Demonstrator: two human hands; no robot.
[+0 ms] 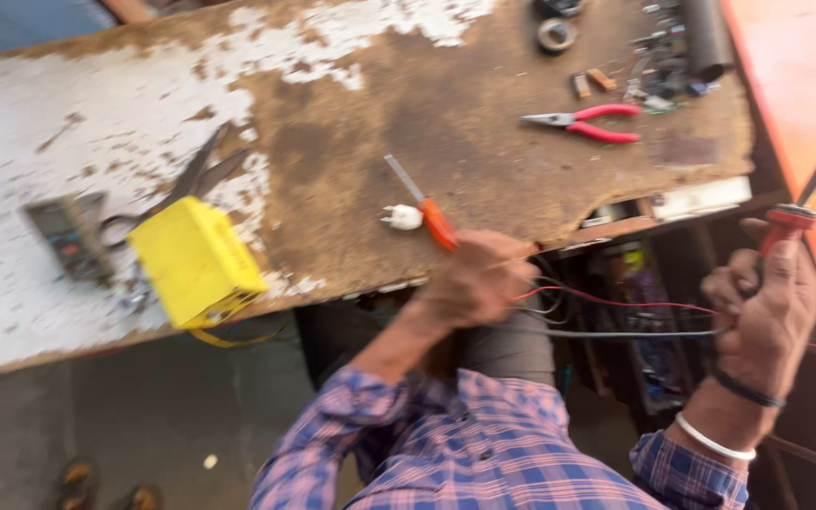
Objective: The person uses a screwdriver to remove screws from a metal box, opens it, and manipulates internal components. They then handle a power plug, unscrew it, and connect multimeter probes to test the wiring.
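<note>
Over the tabletop (351, 123) edge, our left hand (474, 280) has its grip pressed around an orange-handled screwdriver (424, 206) beside a small white plug (402, 218). Our right hand (765, 307) pinches a red-collared soldering iron (809, 194) and thin red and grey wires (616, 316) strung between both hands.

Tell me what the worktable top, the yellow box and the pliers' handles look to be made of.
Worktable top: looks like brown pressed board or wood, with white paint flaking off in patches. Yellow box: probably moulded plastic, with a smooth, even matte colour and rounded edges; blur leaves this open. Pliers: grey metal jaws, handles in a pink-red sleeve that looks like plastic or rubber.
</note>
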